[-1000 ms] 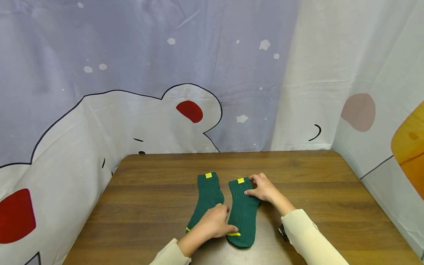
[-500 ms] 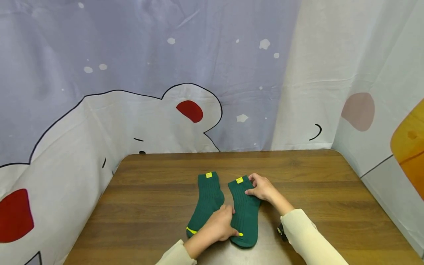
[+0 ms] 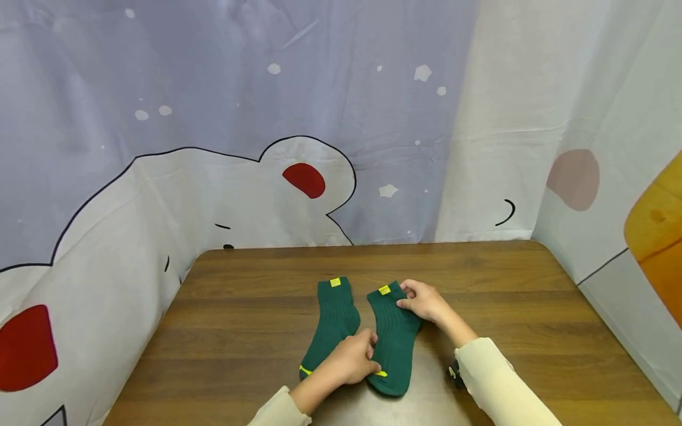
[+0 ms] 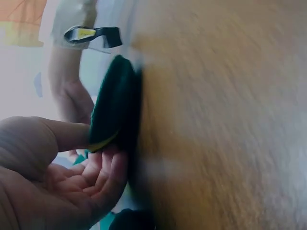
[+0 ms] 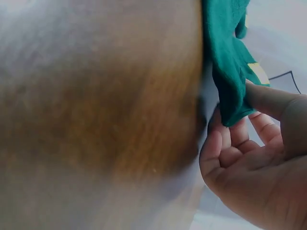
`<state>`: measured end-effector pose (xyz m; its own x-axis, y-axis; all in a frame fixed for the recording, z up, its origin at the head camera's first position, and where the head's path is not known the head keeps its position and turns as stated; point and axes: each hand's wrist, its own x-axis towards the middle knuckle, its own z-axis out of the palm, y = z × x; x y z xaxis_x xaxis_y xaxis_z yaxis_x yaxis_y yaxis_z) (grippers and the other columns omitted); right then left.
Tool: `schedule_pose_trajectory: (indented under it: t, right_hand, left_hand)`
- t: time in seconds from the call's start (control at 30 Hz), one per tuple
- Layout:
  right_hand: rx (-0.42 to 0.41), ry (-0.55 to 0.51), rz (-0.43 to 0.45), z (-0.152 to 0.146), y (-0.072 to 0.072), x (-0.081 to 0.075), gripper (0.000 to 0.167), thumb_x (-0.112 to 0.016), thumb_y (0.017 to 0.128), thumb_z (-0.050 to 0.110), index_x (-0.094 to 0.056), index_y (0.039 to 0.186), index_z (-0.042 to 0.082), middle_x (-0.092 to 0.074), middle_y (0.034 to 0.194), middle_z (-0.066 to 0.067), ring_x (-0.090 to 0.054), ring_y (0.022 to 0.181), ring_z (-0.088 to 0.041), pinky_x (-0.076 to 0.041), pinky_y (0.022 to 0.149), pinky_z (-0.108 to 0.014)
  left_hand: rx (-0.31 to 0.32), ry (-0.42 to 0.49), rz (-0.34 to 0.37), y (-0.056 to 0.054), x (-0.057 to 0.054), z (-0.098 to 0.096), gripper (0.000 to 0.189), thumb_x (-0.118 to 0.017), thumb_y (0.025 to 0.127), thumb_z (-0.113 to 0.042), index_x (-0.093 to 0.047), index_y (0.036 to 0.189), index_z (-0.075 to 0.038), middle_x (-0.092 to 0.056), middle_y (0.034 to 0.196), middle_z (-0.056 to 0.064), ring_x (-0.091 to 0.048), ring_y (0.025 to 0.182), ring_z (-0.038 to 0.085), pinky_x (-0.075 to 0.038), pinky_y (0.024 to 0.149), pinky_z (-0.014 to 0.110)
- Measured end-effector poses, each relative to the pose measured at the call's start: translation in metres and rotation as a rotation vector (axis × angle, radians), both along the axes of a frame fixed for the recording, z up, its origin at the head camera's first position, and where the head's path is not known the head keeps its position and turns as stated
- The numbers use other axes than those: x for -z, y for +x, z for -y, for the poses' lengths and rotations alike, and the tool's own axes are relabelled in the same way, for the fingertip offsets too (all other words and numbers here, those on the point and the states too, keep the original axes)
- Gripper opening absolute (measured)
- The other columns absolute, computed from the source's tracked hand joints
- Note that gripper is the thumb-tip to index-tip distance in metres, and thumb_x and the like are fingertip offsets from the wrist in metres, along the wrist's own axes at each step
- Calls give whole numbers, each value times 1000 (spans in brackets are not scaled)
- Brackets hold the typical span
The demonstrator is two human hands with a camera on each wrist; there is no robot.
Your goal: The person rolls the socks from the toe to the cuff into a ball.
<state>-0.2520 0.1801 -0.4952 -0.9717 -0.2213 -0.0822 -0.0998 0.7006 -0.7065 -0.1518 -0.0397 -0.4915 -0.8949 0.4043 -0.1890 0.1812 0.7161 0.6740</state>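
Two green ribbed socks with yellow labels at their cuffs and yellow toe stripes are on the wooden table. The left sock (image 3: 334,322) lies flat, its toe partly hidden behind my left forearm. My left hand (image 3: 353,357) pinches the right sock (image 3: 395,343) at its toe edge by the yellow stripe; in the left wrist view the thumb and curled fingers of that left hand (image 4: 67,167) hold the sock's toe (image 4: 112,103). At the heel and cuff side, my right hand (image 3: 424,302) pinches the same sock. The right wrist view shows green fabric (image 5: 229,91) between thumb and fingers.
The wooden table (image 3: 240,307) extends around the socks on all sides. A printed cloth backdrop (image 3: 394,136) hangs behind its far edge and along both sides. A small black device (image 3: 455,375) sits under the right sleeve (image 3: 498,378).
The right sock has tilted slightly, its cuff leaning left, with both hands on it. My left hand has shifted a little right. The left sock stays in place.
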Motion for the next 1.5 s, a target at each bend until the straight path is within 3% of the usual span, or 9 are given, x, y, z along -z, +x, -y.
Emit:
schedule_pose_trajectory:
  t: [0.23,0.57,0.67,0.97,1.3,1.5]
  right_hand:
    - [-8,-94,-14,-4,0,-6,12,-71,92,10,-63,101,8,-60,87,-3,-55,83,-18,-44,74,-33]
    - [28,-309,65,-6,3,-17,17,-68,96,13,-62,110,6,-57,91,-5,-53,85,-19,-42,77,-34]
    - [33,-337,84,-5,5,-20,20,-68,97,17,-60,111,6,-56,93,-4,-52,88,-19,-41,78,-34]
    - [33,-480,202,-1,5,-20,21,-68,96,16,-60,112,5,-55,81,2,-50,68,-12,-41,59,-27]
    - [-6,-533,251,4,8,-16,26,-66,98,17,-62,118,1,-64,86,4,-59,75,-11,-51,64,-28]
    - [6,-557,285,10,10,-17,23,-61,101,19,-60,115,0,-67,87,3,-63,76,-11,-55,67,-30]
  left_hand:
    - [-20,282,92,-3,0,12,36,-79,84,-2,-59,114,-2,-52,85,1,-49,72,11,-41,64,23]
    - [-23,418,181,1,-7,29,41,-79,86,-3,-57,121,-5,-54,103,3,-54,91,16,-45,77,27]
    - [-20,431,186,4,-10,33,41,-78,87,-4,-56,121,-5,-53,104,3,-53,91,16,-44,76,26]
    - [3,402,150,8,-14,43,43,-79,87,-7,-56,123,-6,-53,104,3,-54,89,15,-44,77,25]
    - [26,379,137,16,-15,54,42,-80,87,-9,-56,122,-7,-53,103,3,-55,90,15,-44,79,26]
    - [43,370,167,20,-15,61,45,-79,88,-10,-55,125,-6,-53,106,4,-54,93,17,-44,81,27]
